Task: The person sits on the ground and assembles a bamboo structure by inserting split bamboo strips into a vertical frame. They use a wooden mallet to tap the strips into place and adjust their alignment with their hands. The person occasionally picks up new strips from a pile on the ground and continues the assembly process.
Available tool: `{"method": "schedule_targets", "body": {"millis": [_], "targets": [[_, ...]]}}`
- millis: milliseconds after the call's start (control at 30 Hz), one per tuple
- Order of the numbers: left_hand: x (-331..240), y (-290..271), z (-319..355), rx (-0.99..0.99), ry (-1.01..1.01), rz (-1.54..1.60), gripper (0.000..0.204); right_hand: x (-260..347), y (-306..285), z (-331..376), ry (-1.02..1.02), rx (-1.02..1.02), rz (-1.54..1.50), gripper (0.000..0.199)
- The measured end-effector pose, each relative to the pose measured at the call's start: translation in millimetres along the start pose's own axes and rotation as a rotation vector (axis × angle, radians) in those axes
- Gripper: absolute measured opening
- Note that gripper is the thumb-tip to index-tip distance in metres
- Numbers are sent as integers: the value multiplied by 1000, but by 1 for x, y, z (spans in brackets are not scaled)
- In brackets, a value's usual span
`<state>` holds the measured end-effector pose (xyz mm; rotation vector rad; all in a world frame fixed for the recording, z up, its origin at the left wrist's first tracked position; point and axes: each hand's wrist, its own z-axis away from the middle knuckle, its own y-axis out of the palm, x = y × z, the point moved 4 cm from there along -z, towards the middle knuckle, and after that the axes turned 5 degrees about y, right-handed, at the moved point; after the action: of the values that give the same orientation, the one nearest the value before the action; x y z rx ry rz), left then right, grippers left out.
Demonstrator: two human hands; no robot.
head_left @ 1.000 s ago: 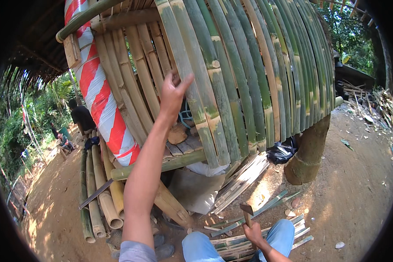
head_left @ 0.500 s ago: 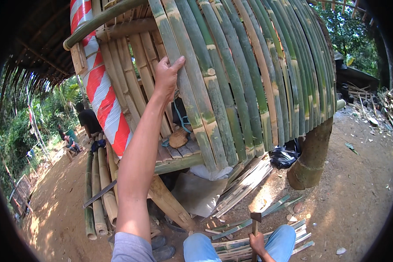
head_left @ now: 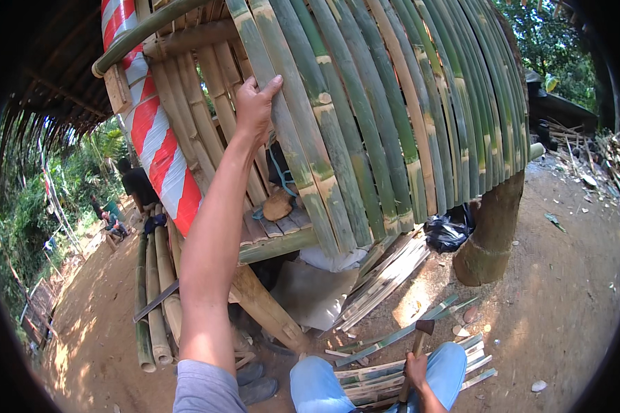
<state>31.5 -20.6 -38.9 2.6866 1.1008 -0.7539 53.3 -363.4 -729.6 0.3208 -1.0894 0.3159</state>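
My left hand (head_left: 257, 110) is closed round the outer edge of the leftmost split-bamboo slat (head_left: 286, 131), with the thumb on its green face and the fingers curled behind, partly hidden. The slat stands in a slanted row of green bamboo slats (head_left: 365, 124) that forms a wall. Low at the front, beside my right knee, my right hand (head_left: 415, 369) is wrapped round the wooden handle of a small hatchet (head_left: 424, 328), its dark head upward. More split bamboo strips (head_left: 372, 375) lie on the ground by my knees.
A post wrapped in red and white tape (head_left: 160, 141) rises at the left. Below it lie bamboo poles (head_left: 160, 303) and a long flat blade (head_left: 156, 301). Under the bamboo platform are light strips (head_left: 382, 286) and a black plastic bag (head_left: 448, 230). A thick post (head_left: 492, 234) stands right.
My right hand has raised the hatchet slightly and shifted it right, its head now tilted. My left hand keeps its grip on the slat. The view has shifted a little.
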Motion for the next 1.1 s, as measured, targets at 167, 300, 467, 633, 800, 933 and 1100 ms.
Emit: {"method": "schedule_targets", "body": {"millis": [167, 300, 467, 633, 800, 933, 1100], "targets": [[-3, 4, 1, -16, 17, -28, 30, 17, -6, 8, -4, -44, -38, 33], [-1, 5, 1, -25, 36, -19, 30, 6, -15, 2, 58, -51, -101, 32], [-1, 2, 1, -10, 38, -38, 35, 1, -21, -3, 56, -64, -113, 31], [-1, 2, 1, -9, 40, -38, 35, -4, -26, -8, 98, -110, -92, 31], [-1, 2, 1, -12, 24, -40, 36, -9, -24, -11, 107, -85, -131, 31], [1, 0, 1, 1, 14, 3, 40, -5, -21, -11, 107, -90, -134, 31], [-1, 2, 0, -3, 26, 25, 32, -6, -21, -13, 91, -70, -149, 30]]}}
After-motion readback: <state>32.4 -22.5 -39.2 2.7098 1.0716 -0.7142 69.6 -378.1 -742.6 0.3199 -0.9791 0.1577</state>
